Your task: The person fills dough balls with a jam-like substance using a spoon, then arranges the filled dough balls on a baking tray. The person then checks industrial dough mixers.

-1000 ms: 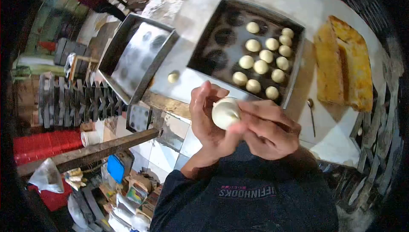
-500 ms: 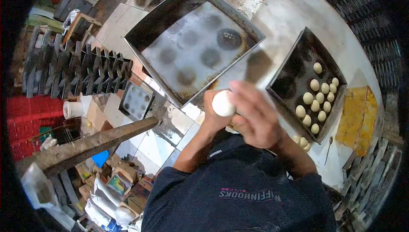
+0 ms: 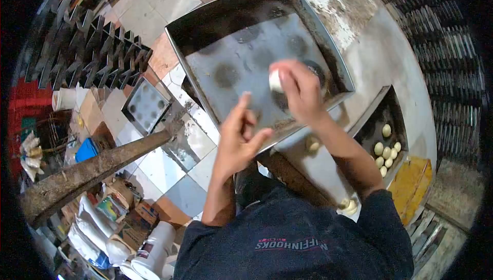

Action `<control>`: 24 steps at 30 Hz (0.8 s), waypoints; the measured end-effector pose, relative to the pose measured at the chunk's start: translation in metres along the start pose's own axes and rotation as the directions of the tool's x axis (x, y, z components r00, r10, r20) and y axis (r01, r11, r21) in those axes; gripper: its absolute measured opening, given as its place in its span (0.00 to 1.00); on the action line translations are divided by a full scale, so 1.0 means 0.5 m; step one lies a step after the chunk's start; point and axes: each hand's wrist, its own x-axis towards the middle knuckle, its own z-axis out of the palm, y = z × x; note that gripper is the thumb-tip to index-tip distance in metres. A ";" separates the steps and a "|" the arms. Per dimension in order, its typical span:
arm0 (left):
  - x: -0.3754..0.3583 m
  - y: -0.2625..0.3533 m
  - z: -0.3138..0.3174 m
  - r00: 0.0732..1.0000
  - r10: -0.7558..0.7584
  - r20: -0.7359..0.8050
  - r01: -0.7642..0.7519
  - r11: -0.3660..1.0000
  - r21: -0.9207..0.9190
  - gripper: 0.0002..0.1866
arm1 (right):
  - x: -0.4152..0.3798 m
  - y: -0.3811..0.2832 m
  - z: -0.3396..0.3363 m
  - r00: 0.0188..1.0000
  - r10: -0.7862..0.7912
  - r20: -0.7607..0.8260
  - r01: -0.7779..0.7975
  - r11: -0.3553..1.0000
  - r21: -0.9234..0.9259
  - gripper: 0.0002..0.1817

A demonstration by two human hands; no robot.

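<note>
Pinched in my right hand (image 3: 303, 92) is a pale ball of dough (image 3: 275, 80), held over the large square metal baking pan (image 3: 197, 89). Dark round marks cover the pan's floor. My left hand (image 3: 239, 138) hovers at the pan's near edge, fingers apart and nothing in it. On the table, between that pan and my right forearm, sits a small dough piece (image 3: 313, 145). More dough lumps (image 3: 349, 207) lie close to my right elbow. A second dark pan (image 3: 367, 120) at the right holds several dough balls (image 3: 386, 130), partly hidden behind my forearm.
A yellow stained slab (image 3: 411, 185) lies at the table's right side. Slatted stacks (image 3: 454, 74) stand beyond it. At the left are a wooden beam (image 3: 97, 169), a small pan (image 3: 146, 105) on the tiled floor, stacked metal pans (image 3: 97, 51), and bags and boxes (image 3: 120, 218).
My hands have come apart. The right one has carried the dough ball forward over the large pan, while the left has let go and opened. My view has shifted, moving the pans within it.
</note>
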 end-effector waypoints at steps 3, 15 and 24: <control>0.005 -0.023 -0.039 0.878 0.069 -0.473 0.009 0.987 0.159 0.40 | 0.071 0.186 0.070 0.995 -0.090 0.053 0.099 0.971 -0.220 0.16; -0.051 -0.120 -0.016 0.939 0.112 -0.324 0.074 0.857 0.510 0.20 | 0.022 0.235 0.087 0.913 -0.068 0.403 0.314 0.747 -0.586 0.39; -0.084 -0.091 0.086 0.677 0.637 -0.368 0.008 0.493 0.870 0.32 | -0.341 -0.033 -0.165 0.934 -0.177 -0.311 0.085 0.954 -0.288 0.24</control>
